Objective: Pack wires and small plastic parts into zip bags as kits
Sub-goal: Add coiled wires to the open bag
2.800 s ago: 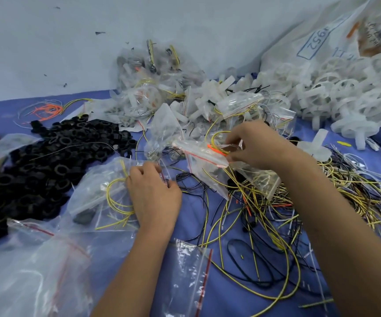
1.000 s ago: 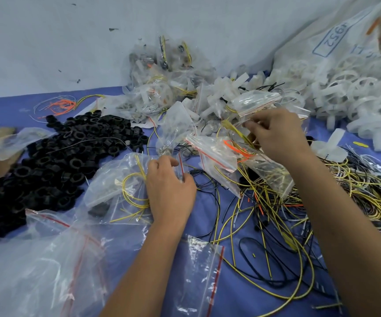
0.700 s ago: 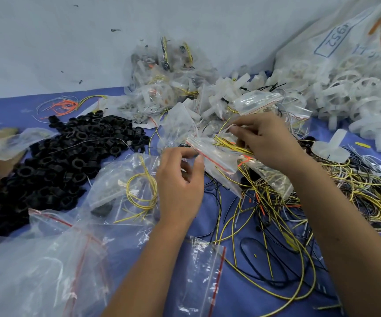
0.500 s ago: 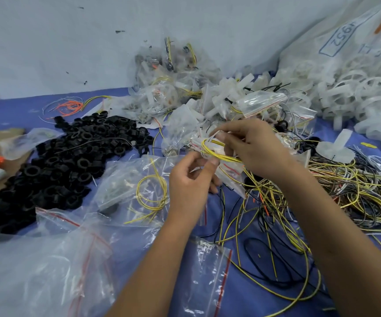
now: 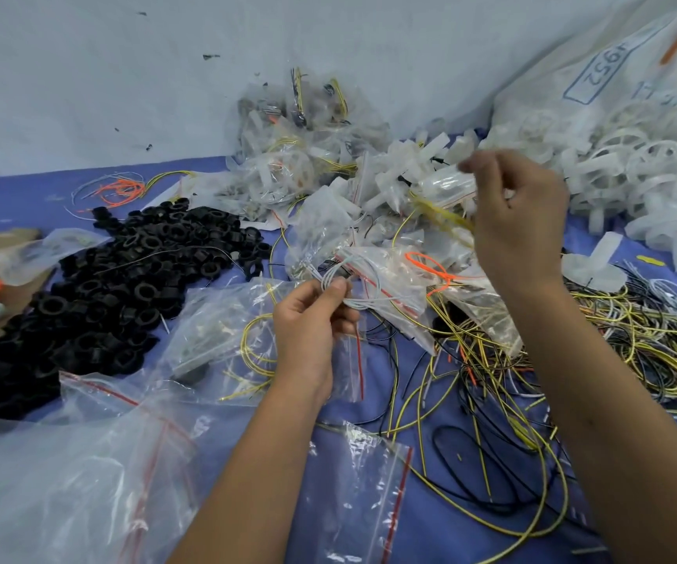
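Sorting wires over the blue table (image 5: 43, 205) for bagging.
We pinch a white wire (image 5: 338, 274) and a small zip bag (image 5: 351, 360) in our left hand (image 5: 308, 323); our right hand (image 5: 519, 209), raised, pinches a yellow wire (image 5: 442, 213) beside the pile of filled bags (image 5: 308, 164).

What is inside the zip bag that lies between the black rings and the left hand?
The zip bag holds coiled yellow wire and a dark round part. Pale pieces also show through the plastic, too blurred to name. The left hand covers its right edge.

Both hands (image 5: 308, 323) (image 5: 519, 213) raised, fingers pinched.
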The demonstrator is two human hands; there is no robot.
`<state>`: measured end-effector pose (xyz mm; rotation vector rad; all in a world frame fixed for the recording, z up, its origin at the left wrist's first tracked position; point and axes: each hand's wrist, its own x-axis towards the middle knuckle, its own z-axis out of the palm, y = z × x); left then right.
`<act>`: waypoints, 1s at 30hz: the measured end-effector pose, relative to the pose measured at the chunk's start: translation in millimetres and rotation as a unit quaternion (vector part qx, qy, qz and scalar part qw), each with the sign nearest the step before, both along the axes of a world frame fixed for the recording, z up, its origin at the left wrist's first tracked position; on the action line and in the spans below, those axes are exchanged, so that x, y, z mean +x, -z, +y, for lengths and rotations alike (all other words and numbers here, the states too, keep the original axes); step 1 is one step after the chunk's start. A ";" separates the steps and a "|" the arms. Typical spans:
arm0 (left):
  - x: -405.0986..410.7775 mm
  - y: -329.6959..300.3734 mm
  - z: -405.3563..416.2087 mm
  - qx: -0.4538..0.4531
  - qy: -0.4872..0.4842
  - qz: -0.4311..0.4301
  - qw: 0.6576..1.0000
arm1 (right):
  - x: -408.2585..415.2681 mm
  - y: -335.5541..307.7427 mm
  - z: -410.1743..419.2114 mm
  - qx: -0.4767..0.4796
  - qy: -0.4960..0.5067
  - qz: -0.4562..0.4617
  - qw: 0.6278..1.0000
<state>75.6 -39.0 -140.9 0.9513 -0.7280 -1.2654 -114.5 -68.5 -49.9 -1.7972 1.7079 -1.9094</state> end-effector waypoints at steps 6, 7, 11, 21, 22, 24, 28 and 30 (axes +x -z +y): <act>-0.3 1.6 1.1 -0.020 0.010 -0.021 1.000 | -16.1 -5.7 -10.2 0.052 0.148 0.196 0.968; -0.6 1.1 1.6 -0.027 0.013 -0.021 0.999 | -14.5 -4.3 -9.9 0.081 0.151 0.215 0.961; 1.5 -2.2 2.7 -0.043 -0.001 -0.005 0.999 | 26.5 -2.5 9.0 0.083 0.006 0.142 0.986; 22.6 0.5 3.1 -0.026 -0.088 -0.074 0.993 | 112.2 18.4 28.2 0.072 -0.104 0.084 0.988; 22.5 2.0 3.5 -0.028 -0.099 -0.125 0.987 | 116.0 21.8 31.9 0.033 -0.088 0.032 0.995; 24.6 4.8 4.5 -0.036 -0.110 -0.283 0.952 | 121.6 32.2 37.3 0.005 -0.085 -0.041 0.996; 31.5 7.1 4.8 -0.008 -0.103 -0.485 0.868 | 116.7 55.7 33.3 0.048 -0.076 -0.051 0.995; 32.2 6.9 4.1 0.006 -0.100 -0.520 0.848 | 109.6 63.2 29.3 0.063 -0.062 -0.019 0.996</act>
